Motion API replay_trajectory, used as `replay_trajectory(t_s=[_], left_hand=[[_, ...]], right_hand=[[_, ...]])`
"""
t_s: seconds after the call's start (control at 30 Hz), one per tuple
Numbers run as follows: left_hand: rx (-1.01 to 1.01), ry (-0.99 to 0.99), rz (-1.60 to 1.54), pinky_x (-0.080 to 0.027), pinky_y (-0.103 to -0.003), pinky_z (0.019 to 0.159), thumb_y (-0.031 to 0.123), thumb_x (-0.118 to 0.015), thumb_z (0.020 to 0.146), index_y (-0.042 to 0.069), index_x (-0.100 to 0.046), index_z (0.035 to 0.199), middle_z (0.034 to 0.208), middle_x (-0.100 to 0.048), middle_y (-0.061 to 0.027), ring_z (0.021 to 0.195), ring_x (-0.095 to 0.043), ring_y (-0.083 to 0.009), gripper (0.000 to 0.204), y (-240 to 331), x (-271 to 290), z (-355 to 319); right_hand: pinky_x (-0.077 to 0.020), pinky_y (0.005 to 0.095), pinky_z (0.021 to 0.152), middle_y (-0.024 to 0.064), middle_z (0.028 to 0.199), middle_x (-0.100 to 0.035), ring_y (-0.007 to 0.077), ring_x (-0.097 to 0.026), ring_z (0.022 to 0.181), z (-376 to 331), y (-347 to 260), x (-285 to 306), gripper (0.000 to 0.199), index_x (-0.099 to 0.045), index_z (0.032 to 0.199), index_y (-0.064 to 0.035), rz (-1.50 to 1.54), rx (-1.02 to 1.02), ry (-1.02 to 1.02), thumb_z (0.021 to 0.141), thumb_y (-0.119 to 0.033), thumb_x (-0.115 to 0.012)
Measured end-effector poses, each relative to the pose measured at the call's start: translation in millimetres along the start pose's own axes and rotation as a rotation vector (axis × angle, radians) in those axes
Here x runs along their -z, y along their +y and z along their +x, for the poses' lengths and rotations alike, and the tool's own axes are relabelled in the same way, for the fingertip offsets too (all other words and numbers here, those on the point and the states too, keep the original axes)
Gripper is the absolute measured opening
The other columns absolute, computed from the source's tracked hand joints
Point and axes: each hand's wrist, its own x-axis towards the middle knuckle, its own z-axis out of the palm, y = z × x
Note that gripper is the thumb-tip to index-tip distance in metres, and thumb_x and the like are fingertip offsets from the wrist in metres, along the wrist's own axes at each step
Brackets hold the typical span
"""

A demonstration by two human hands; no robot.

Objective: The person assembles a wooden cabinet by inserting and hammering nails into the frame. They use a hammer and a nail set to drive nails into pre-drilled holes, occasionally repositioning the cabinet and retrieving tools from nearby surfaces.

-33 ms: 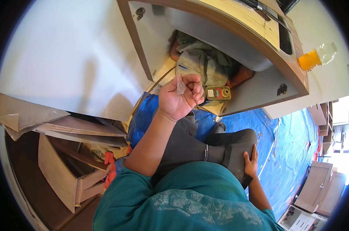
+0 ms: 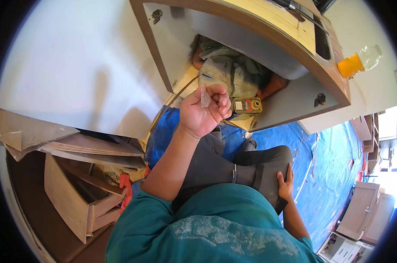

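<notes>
Raised in front of the open cabinet, my left hand (image 2: 203, 109) has its palm turned up and its fingers curled. Between thumb and forefinger it pinches a small, thin scrap of clear plastic (image 2: 204, 97). My right hand (image 2: 285, 183) lies on my bent right knee (image 2: 275, 164), fingers stretched out and holding nothing. Just beyond the left hand, at the cabinet opening, stands a yellowish and dark rectangular can (image 2: 246, 105) with a round cap. Behind it, bundled grey-green cloths (image 2: 233, 74) fill part of the cabinet.
The wood-framed cabinet (image 2: 246, 22) arches over the far side. A clear bottle with orange liquid (image 2: 354, 65) is at its right edge. Blue tarp (image 2: 325, 166) covers the floor. Loose wooden panels (image 2: 93, 147) and a drawer-like wooden box (image 2: 71, 197) lie at left.
</notes>
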Motion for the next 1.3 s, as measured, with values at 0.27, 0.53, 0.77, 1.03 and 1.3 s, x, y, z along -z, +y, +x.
replay_trajectory(t_s=[0.27,0.53,0.77,1.03,1.3], left_hand=[[0.249,0.533,0.858,-0.030,-0.025,0.049,0.040,-0.056,0.102,0.014,-0.050,0.072,0.062,-0.043,0.0029,0.052,-0.038,-0.0088,0.041,-60,29,0],[0.422,0.191,1.360,-0.049,-0.030,0.080,0.016,-0.055,0.098,0.005,-0.064,0.112,0.096,-0.065,-0.0043,0.086,-0.059,-0.0122,0.020,-175,77,-16],[0.526,0.132,1.322,-0.050,-0.027,0.070,0.009,-0.066,0.092,0.003,-0.069,0.098,0.082,-0.066,-0.0022,0.074,-0.061,-0.0091,0.009,-207,39,-13],[0.190,-0.265,1.714,-0.051,-0.045,0.073,0.025,-0.062,0.093,0.005,-0.070,0.099,0.091,-0.068,-0.0157,0.085,-0.065,-0.0372,0.022,-221,0,-16],[0.147,-0.380,1.707,-0.052,-0.043,0.079,0.016,-0.059,0.093,0.002,-0.064,0.115,0.094,-0.064,-0.0181,0.087,-0.063,-0.0376,0.026,-230,-11,-13]], right_hand=[[-0.0302,0.0455,0.117,0.0318,0.157,-0.029,0.0440,-0.029,0.147,-3,1,5,0.081,-0.030,0.157,-0.0122,0.060,-0.033,0.042,0.093,-0.050,-0.063],[-0.0318,0.0466,0.116,0.0341,0.156,-0.027,0.0456,-0.029,0.146,-8,-2,11,0.081,-0.031,0.157,-0.0146,0.095,-0.081,0.040,0.092,-0.050,-0.065],[-0.0371,0.0460,0.112,0.0329,0.147,-0.041,0.0436,-0.045,0.135,-18,-3,10,0.065,-0.046,0.147,-0.0056,-0.221,0.273,0.298,0.092,-0.033,-0.069],[-0.0497,0.0265,0.069,0.0085,0.087,-0.069,0.0133,-0.063,0.075,-3,-86,12,0.021,-0.064,0.108,0.0000,1.063,-0.006,-0.206,0.100,-0.019,-0.063],[-0.0422,0.0255,0.054,0.0058,0.070,-0.063,0.0124,-0.055,0.055,17,-80,8,0.013,-0.061,0.086,-0.0037,1.110,0.008,-0.177,0.097,-0.010,-0.062]])
